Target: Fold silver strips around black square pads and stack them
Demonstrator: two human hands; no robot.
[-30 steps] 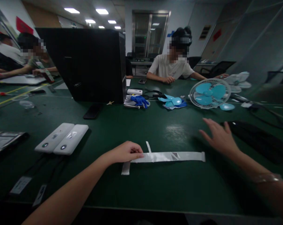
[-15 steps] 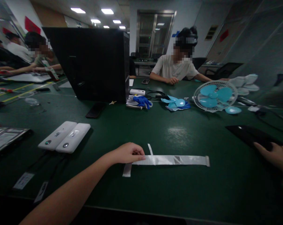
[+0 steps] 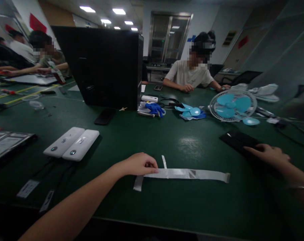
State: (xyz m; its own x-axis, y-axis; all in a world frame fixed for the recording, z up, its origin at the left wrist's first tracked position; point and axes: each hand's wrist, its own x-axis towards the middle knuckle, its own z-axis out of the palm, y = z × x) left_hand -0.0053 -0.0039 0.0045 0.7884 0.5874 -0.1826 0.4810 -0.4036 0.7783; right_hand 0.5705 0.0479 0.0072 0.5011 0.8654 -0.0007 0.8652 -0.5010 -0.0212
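A long pale grey strip [image 3: 189, 174] lies flat on the dark green table [image 3: 167, 207] in front of me, with a short tab sticking up near its left part. My left hand [image 3: 139, 164] rests closed on the strip's left end, fingertips pressing it down. My right hand [image 3: 268, 154] lies on a flat black slab-like object [image 3: 237, 140] at the right, fingers curled over its near end.
Two white oblong devices [image 3: 71, 146] lie at the left. A black computer case [image 3: 104, 65] stands behind, with a dark phone [image 3: 104, 116], blue gloves [image 3: 154, 108], loose blue fan blades [image 3: 190, 111] and a small fan [image 3: 232, 105] beyond. Other people sit across and far left.
My right hand swung from above the strip's right end out to the right, landed on the black object and has drawn it nearer to the strip. The left hand stayed on the strip.
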